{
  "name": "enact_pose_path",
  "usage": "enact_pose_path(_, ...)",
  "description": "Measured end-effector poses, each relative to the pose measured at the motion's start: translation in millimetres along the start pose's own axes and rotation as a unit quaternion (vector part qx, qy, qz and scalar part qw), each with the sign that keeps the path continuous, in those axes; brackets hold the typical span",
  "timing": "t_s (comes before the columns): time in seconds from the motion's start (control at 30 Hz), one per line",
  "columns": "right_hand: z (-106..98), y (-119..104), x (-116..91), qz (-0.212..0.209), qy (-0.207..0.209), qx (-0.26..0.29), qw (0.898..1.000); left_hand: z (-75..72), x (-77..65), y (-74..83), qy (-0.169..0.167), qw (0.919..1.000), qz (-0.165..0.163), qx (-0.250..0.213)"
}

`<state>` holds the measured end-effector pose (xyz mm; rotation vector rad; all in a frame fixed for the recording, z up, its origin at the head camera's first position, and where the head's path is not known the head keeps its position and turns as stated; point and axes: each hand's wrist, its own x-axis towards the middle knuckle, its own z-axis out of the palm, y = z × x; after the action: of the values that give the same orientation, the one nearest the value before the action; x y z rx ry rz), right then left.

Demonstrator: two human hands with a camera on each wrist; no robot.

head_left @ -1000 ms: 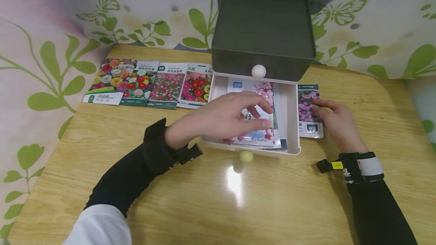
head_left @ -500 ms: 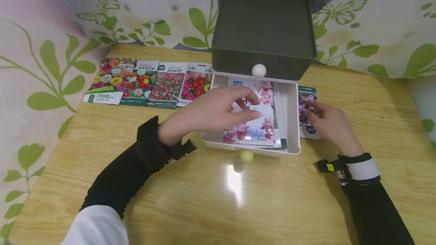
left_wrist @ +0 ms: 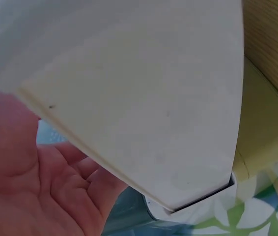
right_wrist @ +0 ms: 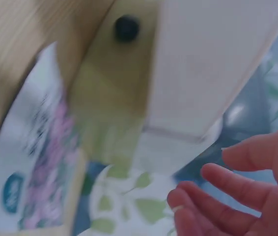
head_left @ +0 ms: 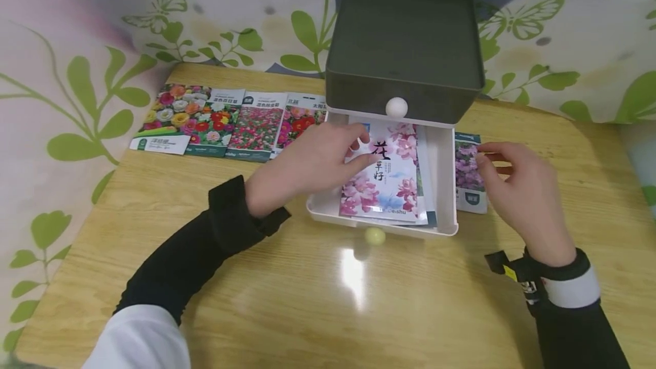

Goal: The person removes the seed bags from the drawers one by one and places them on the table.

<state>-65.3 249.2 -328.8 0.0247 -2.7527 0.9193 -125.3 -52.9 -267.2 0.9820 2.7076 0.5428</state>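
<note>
A white drawer is pulled out from under a dark green box. Inside it lies a stack of seed packets, topped by one with pink blossoms. My left hand hovers over the drawer's left side, fingers loosely bent and holding nothing. On the table right of the drawer lies a purple-flower seed packet, partly hidden by the drawer wall. Beside it is my right hand, fingers loosely bent around nothing. The right wrist view shows these fingers apart from the purple packet.
Several flower seed packets overlap in a row on the wooden table, left of the box. A white knob is on the upper front, a yellow-green knob on the drawer. Patterned cloth stands behind.
My left hand has drawn left, uncovering more of the pink-blossom packet. My right hand first shifted left with the purple packet, which slid slightly toward the drawer, then moved back right, off it.
</note>
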Motion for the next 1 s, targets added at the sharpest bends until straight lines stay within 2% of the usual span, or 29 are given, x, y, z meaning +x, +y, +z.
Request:
enact_pose_path(0.13,-7,-23,-9,-0.051,0.029,-0.004,0.998,0.1,0.8,2.2,0.001,0.9990,-0.013,0.044)
enact_pose_path(0.23,-10,-40,-10,-0.099,0.032,-0.023,0.994,-1.0,1.8,3.4,0.001,0.9972,-0.019,0.072)
enact_pose_path(0.33,-10,-55,-6,-0.142,0.006,-0.053,0.988,-0.7,3.4,3.7,-0.006,0.9955,-0.023,0.092)
enact_pose_path(0.43,-5,-66,0,-0.167,-0.049,-0.077,0.982,2.2,5.9,4.0,-0.011,0.9936,-0.016,0.111)
enact_pose_path(0.57,6,-76,6,-0.172,-0.129,-0.104,0.971,7.8,8.4,4.9,-0.011,0.9886,-0.011,0.150)
enact_pose_path(0.7,16,-82,10,-0.161,-0.182,-0.144,0.959,12.1,9.6,6.9,-0.005,0.9830,-0.022,0.182)
enact_pose_path(0.87,26,-84,12,-0.170,-0.188,-0.195,0.947,13.8,10.4,8.6,-0.001,0.9789,-0.019,0.203)
enact_pose_path(1.0,30,-82,12,-0.175,-0.182,-0.193,0.948,13.5,11.4,8.4,-0.008,0.9799,-0.019,0.198)
